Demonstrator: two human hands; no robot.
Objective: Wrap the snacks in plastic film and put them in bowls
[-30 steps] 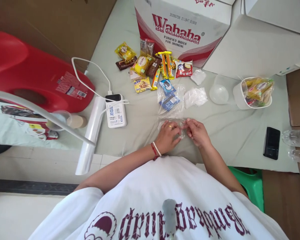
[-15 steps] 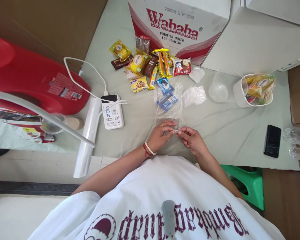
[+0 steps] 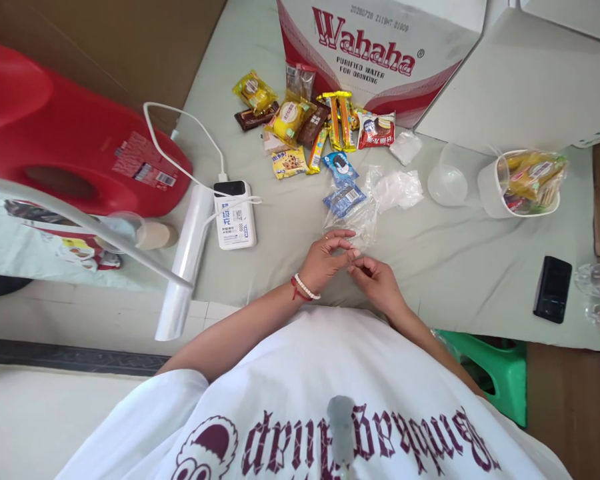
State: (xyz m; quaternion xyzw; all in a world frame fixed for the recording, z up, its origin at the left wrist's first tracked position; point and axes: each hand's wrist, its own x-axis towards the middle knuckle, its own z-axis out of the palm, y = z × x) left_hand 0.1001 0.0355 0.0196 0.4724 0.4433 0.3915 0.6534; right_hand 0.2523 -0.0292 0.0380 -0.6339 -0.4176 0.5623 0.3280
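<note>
A clear plastic bag (image 3: 363,223) lies on the cloth-covered table with two blue snack packets, the upper packet (image 3: 340,167) and the lower packet (image 3: 344,199), lying in or under its film. At the near end of the bag, my left hand (image 3: 326,261) has its thumb and forefinger pinched on the gathered film. Just below and right, my right hand (image 3: 378,283) pinches close to the left fingertips, apparently on the same film; the exact hold is too small to see. White crumpled plastic (image 3: 399,190) rests right of the bag.
Assorted wrapped snacks (image 3: 290,123) lie before the Wahaha carton (image 3: 375,53). At left are a power bank (image 3: 235,223), a roll of clear film (image 3: 180,293) and a red jug (image 3: 145,167). Rightward stand a clear cup (image 3: 447,185), a snack-filled white tub (image 3: 493,183) and a phone (image 3: 553,290).
My right hand has moved left, under the left fingertips. The bag's near end is bunched narrower. The whole view has shifted slightly, so the table's things appear further right.
</note>
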